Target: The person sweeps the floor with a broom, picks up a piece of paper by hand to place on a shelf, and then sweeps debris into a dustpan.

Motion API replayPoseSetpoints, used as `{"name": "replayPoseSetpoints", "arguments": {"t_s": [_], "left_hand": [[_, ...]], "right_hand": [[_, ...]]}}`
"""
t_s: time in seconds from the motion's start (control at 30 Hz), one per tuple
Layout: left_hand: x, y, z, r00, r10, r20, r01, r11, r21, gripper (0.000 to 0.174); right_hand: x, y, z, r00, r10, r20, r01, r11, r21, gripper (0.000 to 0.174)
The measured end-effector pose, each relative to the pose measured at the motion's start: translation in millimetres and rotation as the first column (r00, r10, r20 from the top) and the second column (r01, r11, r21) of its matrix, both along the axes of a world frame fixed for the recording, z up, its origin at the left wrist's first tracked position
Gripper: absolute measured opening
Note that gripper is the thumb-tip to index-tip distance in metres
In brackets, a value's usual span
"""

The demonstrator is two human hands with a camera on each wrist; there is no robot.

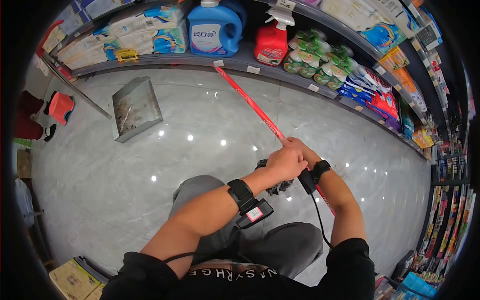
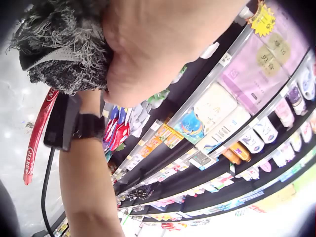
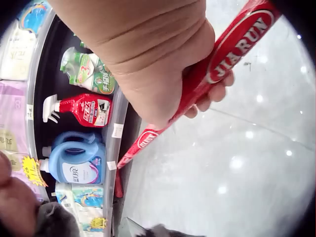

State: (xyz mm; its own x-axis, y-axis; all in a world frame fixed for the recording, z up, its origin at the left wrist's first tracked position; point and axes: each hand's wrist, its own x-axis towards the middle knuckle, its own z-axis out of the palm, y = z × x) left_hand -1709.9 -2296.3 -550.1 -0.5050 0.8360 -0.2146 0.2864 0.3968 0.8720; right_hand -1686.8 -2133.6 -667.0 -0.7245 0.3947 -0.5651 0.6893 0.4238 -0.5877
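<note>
A long red pole (image 1: 252, 106) marked JIARUN slants from the shelf edge back past my right forearm. My right hand (image 3: 163, 64) grips it, with fingertips showing beyond the pole; in the head view my left hand (image 1: 286, 163) partly covers the right. Curled fingers of the left hand hold a dark grey, shaggy fringed mop head (image 2: 64, 47), which hangs below that hand in the head view (image 1: 278, 188). In the left wrist view, the pole's lower end (image 2: 37, 143) shows beside the right forearm, apart from the mop head.
A metal dustpan (image 1: 136, 109) with dirt lies on the grey tiled floor (image 1: 200, 145). Shelves ahead hold a blue detergent jug (image 1: 212, 35), a red spray bottle (image 1: 271, 42) and green-labelled bottles (image 1: 310, 57). At left, a person's feet (image 1: 49, 132) are near a red stool (image 1: 62, 107).
</note>
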Motion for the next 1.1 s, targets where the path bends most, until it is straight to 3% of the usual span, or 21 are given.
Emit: {"name": "replayPoseSetpoints", "arguments": {"t_s": [0.07,0.1,0.13,0.2,0.23,0.33,0.4,0.43,0.5,0.57,0.6,0.63,0.7,0.8,0.87,0.9,1.1], "left_hand": [[-11,-2,0,0.997,0.080,0.015,-0.080,0.997,0.017,0.018],[-20,-2,1,0.991,0.134,0.028,-0.135,0.990,0.031,0.018],[-25,-1,2,0.984,0.175,0.037,-0.177,0.983,0.046,0.017],[-26,5,-4,0.979,0.201,0.023,-0.202,0.976,0.081,0.017],[-25,9,-9,0.977,0.214,0.022,-0.215,0.972,0.099,0.017],[-18,28,-21,0.974,0.224,0.045,-0.228,0.964,0.139,0.016],[-13,40,-23,0.963,0.212,0.164,-0.234,0.963,0.131,0.016],[-9,46,-24,0.953,0.205,0.224,-0.237,0.963,0.126,0.016],[3,59,-31,0.948,0.185,0.257,-0.236,0.955,0.182,0.015],[12,62,-32,0.940,0.153,0.305,-0.225,0.950,0.217,0.014],[14,65,-32,0.929,0.116,0.352,-0.204,0.953,0.224,0.013],[15,67,-34,0.925,0.121,0.359,-0.215,0.947,0.237,0.013],[17,72,-35,0.921,0.106,0.376,-0.217,0.939,0.268,0.013],[14,69,-34,0.909,0.109,0.403,-0.223,0.943,0.248,0.013],[8,66,-33,0.917,0.120,0.380,-0.229,0.939,0.256,0.013],[6,65,-34,0.923,0.115,0.367,-0.220,0.941,0.257,0.014],[-16,48,-36,0.943,0.140,0.301,-0.217,0.947,0.237,0.014]], "right_hand": [[21,7,-2,0.981,0.156,-0.118,-0.160,0.987,-0.025,0.044],[42,14,-5,0.996,0.035,-0.085,-0.037,0.999,-0.027,0.048],[54,17,0,0.984,-0.113,0.136,0.107,0.993,0.048,0.051],[100,25,15,0.985,-0.063,0.162,0.022,0.970,0.244,0.058],[119,17,47,0.976,-0.063,0.209,0.005,0.963,0.268,0.059],[236,21,61,0.931,-0.157,0.331,0.019,0.924,0.383,0.057],[310,-3,91,0.888,-0.284,0.361,0.105,0.891,0.441,0.056],[352,-18,100,0.890,-0.346,0.296,0.183,0.868,0.462,0.055],[380,-64,157,0.739,-0.448,0.504,0.147,0.837,0.528,0.052],[443,-105,179,0.670,-0.584,0.458,0.161,0.716,0.679,0.047],[457,-124,191,0.682,-0.661,0.312,0.320,0.654,0.686,0.047],[453,-143,204,0.701,-0.661,0.269,0.295,0.612,0.734,0.046],[439,-166,214,0.683,-0.710,0.170,0.401,0.560,0.725,0.047],[418,-162,196,0.638,-0.743,0.202,0.463,0.579,0.671,0.048],[385,-139,180,0.605,-0.736,0.304,0.406,0.614,0.677,0.052],[399,-124,157,0.618,-0.724,0.307,0.395,0.623,0.675,0.052],[342,-104,129,0.696,-0.618,0.365,0.310,0.717,0.624,0.051]]}}
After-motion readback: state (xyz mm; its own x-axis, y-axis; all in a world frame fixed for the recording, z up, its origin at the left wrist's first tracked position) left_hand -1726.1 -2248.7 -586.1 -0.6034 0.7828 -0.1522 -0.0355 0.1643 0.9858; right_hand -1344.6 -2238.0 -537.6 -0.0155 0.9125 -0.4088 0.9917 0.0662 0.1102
